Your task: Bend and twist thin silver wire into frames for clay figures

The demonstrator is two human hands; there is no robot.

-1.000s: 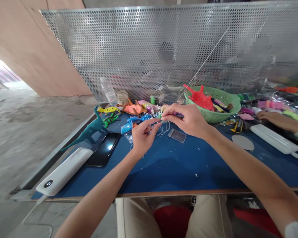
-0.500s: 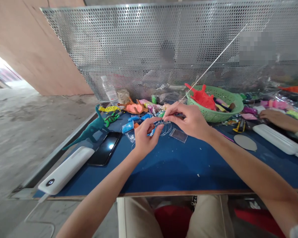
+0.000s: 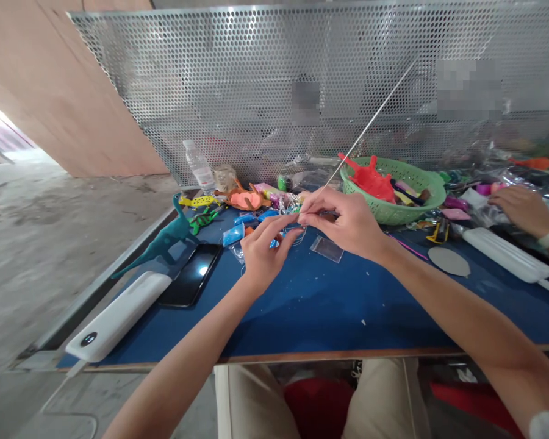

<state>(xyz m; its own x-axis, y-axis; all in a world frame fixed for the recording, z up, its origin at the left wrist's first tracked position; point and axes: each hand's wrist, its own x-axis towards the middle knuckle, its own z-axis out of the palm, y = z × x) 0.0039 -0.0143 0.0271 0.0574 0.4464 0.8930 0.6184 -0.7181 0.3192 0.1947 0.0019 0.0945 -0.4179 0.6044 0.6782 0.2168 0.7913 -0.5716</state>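
Note:
My right hand [image 3: 345,219] is closed in a pinch on a long thin white stick [image 3: 370,120], which slants up and away to the right. Its lower end is hidden among my fingers. My left hand [image 3: 266,244] reaches in from the left, its index fingertip against the pinching fingers of the right. Between left thumb and index finger a gap shows, with nothing visible held there. Loops of thin clear line [image 3: 297,239] hang below and behind my fingertips. Just left of them lies a blue packet [image 3: 234,234], and a small clear bag [image 3: 327,249] rests beneath my right hand.
A teal dinosaur toy [image 3: 165,238], a phone [image 3: 190,275] and a white power bank [image 3: 119,314] are on the left. A green basket [image 3: 393,213] holds a red toy. At right are a utility knife [image 3: 438,231], another white device [image 3: 507,251] and another person's hand [image 3: 519,210].
The white stick's upper end has come down and to the left, and less of it shows. My left thumb and index finger have parted slightly. The other person's hand has shifted.

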